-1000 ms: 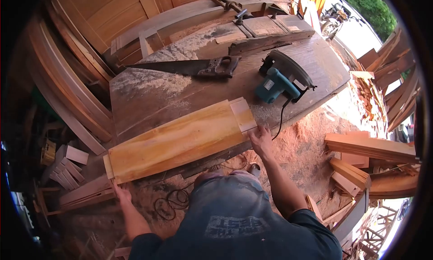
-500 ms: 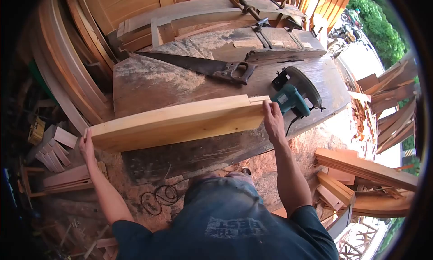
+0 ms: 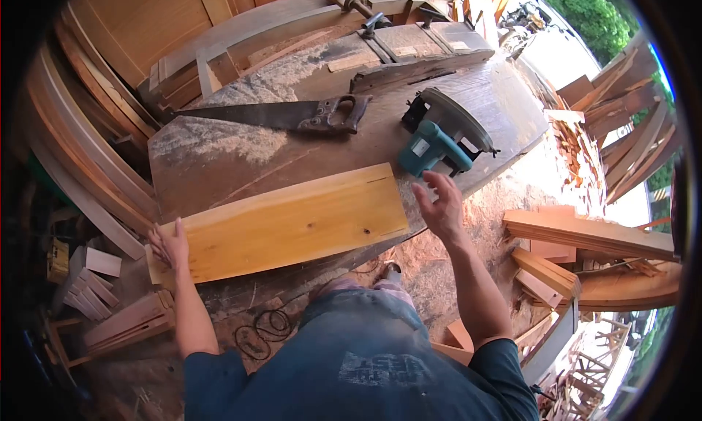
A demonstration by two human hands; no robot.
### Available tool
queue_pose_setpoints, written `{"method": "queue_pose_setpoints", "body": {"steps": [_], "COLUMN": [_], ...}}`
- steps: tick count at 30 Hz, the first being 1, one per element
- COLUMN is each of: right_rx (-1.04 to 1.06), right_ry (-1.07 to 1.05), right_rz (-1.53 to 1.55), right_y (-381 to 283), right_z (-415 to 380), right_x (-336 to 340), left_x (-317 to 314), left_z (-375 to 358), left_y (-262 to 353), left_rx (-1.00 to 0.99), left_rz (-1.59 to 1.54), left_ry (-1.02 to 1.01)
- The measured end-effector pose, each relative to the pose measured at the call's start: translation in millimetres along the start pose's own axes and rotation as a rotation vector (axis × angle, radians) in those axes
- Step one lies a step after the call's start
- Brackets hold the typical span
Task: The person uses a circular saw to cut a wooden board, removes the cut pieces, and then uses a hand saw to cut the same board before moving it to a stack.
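Observation:
A pale yellow wooden board (image 3: pixel 292 220) with a few dark knots lies broad face up on the workbench (image 3: pixel 351 154), along its near edge. My left hand (image 3: pixel 172 245) rests on the board's left end with its fingers spread. My right hand (image 3: pixel 443 205) is off the board, just beyond its right end, fingers apart and nothing in them. Close past that hand sits a teal circular saw (image 3: pixel 430 147). Farther back on the bench, a handsaw (image 3: pixel 292 117) with a dark wooden handle lies among sawdust.
Clamps (image 3: pixel 371 25) hold wooden pieces at the bench's far side. Curved planks (image 3: pixel 88 143) lean at the left, above small wood blocks (image 3: pixel 91 289). Stacked boards (image 3: pixel 585 231) lie to the right. A coiled cord (image 3: pixel 267 330) is on the floor near my feet.
The board has gone from tilted on edge, held at both ends, to lying flat on the bench. My right hand has let go of it; my left hand has opened on its end.

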State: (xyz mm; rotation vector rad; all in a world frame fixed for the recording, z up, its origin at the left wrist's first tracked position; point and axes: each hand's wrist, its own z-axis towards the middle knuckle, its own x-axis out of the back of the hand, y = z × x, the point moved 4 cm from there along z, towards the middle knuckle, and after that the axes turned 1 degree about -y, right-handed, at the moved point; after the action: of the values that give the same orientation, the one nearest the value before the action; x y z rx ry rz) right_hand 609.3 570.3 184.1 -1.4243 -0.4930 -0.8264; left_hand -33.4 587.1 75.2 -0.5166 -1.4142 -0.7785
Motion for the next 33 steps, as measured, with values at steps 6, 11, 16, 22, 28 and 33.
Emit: {"method": "queue_pose_setpoints", "body": {"steps": [6, 11, 16, 22, 28, 33], "right_rx": [0.288, 0.109, -0.033, -0.462, -0.701, -0.674], "right_ry": [0.163, -0.306, -0.219, 0.023, -0.060, -0.251], "right_rz": [-0.371, -0.306, -0.205, 0.247, 0.231, 0.198], "right_y": [5.7, 29.0, 12.7, -42.0, -105.2, -136.8], "right_z": [61.6, 127.9, 90.1, -65.7, -155.6, -157.2], "right_x": [41.0, 35.6, 68.2, 112.9, 71.2, 18.0], "left_x": [-8.4, 18.8, 32.6, -15.3, -13.7, -15.8], "left_z": [-240.0, -391.9, -234.0, -191.6, -191.6, -184.0], "left_y": [270.9, 333.4, 287.0, 293.1, 309.0, 298.0], "left_rx": [-0.949, -1.889, -1.259, -1.076, -1.145, -1.278], "left_rz": [-0.157, -0.422, -0.673, -0.407, -0.376, -0.460], "left_ry": [-0.269, -0.772, -0.438, -0.322, -0.469, -0.471]}}
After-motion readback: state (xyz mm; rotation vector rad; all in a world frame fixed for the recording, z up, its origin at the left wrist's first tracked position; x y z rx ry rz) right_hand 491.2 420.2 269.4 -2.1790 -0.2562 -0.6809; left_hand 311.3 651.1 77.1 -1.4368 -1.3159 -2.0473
